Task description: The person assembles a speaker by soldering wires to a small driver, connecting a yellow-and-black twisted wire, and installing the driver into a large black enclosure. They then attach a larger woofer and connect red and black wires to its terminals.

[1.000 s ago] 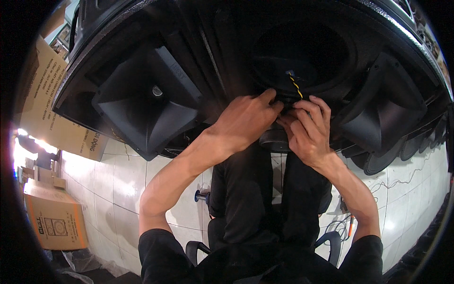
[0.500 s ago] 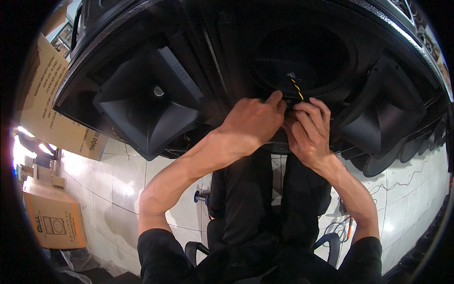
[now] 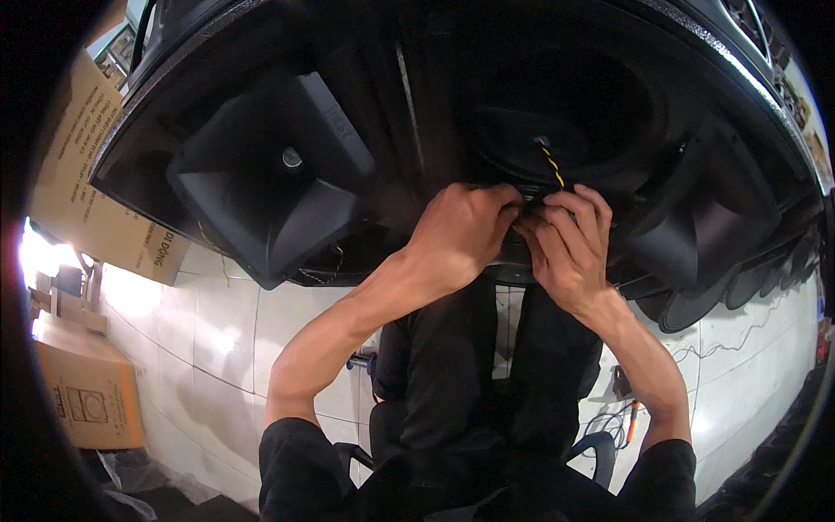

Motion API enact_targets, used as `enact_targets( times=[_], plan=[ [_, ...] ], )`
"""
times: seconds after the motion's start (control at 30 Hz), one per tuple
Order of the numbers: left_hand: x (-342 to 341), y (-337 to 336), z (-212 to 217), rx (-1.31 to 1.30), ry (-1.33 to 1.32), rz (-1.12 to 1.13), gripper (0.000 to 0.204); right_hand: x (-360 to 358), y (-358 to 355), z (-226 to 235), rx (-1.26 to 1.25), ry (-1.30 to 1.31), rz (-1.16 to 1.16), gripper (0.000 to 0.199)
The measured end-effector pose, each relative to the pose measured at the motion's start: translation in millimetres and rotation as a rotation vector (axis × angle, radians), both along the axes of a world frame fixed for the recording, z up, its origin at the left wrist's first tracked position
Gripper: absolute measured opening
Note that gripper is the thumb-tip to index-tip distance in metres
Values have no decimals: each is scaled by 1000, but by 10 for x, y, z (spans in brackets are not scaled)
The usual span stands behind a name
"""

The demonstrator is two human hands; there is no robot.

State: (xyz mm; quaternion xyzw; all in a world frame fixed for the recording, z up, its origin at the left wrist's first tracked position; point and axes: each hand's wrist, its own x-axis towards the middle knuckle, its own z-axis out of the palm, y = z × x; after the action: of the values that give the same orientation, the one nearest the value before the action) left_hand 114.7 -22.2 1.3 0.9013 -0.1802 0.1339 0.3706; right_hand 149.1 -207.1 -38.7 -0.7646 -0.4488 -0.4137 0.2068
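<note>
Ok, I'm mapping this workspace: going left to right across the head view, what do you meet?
Cardboard box on the floor → square black horn → left hand → twisted yellow-black wire → right hand → second black horn.

Passage, as we find it: our left hand [image 3: 457,230] and right hand [image 3: 565,239] crowd the speaker cabinet [image 3: 417,104] rim; horn [image 3: 270,174] blocks leftward (yellow-black wire [image 3: 551,165] overhead); tiled floor [image 3: 217,322] open below.
</note>
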Motion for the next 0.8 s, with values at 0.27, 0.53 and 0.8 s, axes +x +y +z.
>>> enact_targets(
  times=[0.27,0.53,0.8],
  plan=[
    [87,17,-157,-78,-6,19,14,-3,-21,26,-24,-12,0,21],
    [51,-2,-265,-189,13,37,17,-5,-21,47,-58,-10,-6,17],
    [34,16,-292,-160,-7,57,16,-12,-21,59,-78,-31,-32,16]
  ],
)
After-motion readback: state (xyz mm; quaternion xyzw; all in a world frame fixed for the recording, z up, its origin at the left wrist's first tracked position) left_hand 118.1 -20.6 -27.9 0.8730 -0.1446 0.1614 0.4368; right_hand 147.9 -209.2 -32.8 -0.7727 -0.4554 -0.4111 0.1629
